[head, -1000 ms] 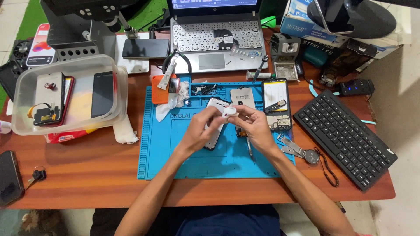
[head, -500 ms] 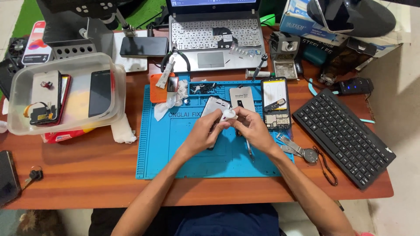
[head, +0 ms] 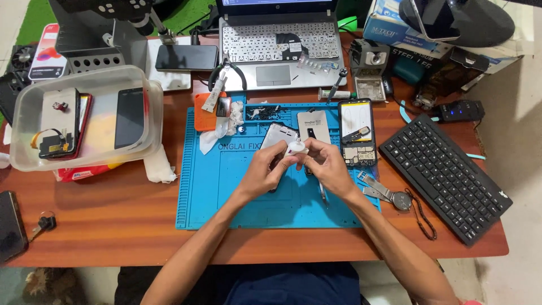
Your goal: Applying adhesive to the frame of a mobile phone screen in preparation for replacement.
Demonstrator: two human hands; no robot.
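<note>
Blue work mat [head: 226, 186], black keyboard [head: 446, 175], reddish-brown wooden desk [head: 101, 226], clear plastic tub [head: 34, 164], silver laptop [head: 276, 56]

Both hands meet over blue rubber work mat [head: 226, 192] on brown wooden counter [head: 101, 226]. Left hand [head: 265, 172] & right hand [head: 327, 166] pinch a small white object [head: 297, 148] between fingertips; what it is can't be told. Just behind: silver phone back panel [head: 276, 135]. Right of hands: opened black phone w/ exposed board [head: 357, 133], metal-strap wristwatch [head: 389, 196], black keyboard [head: 446, 175]. Far left: clear plastic tub [head: 101, 79] w/ phones inside.
</note>
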